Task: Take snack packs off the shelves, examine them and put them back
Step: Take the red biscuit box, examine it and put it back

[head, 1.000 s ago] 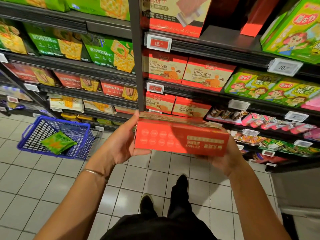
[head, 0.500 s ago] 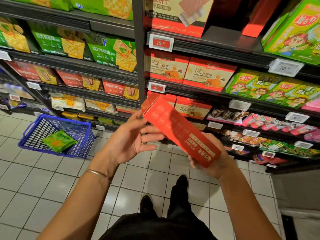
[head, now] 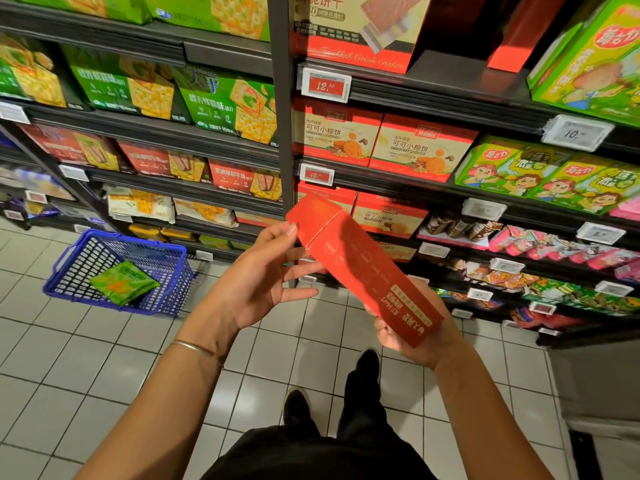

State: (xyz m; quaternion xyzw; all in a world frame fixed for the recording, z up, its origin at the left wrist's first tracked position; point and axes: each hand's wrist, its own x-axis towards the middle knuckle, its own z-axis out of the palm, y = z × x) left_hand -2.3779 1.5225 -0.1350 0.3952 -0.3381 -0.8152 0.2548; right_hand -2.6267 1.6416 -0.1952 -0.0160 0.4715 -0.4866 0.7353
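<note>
The red box (head: 367,271) was held clear of the shelving (head: 398,184), in front of the person at mid-view. Its long axis ran diagonally, the far end between 10 and 11 o'clock and the near end between 4 and 5 o'clock. The right hand (head: 394,337) grasped the near end from below, fingers curled about it, and appeared to carry the weight. The left hand (head: 256,285) lay released at 9 o'clock from the box, fingers straight, one fingertip touching the far end. A row of similar boxes (head: 389,214) stood at 12 o'clock, just beyond the far end. In the inspector's judgement, the far end led towards that row, so returning the box would fall chiefly to the right hand.
</note>
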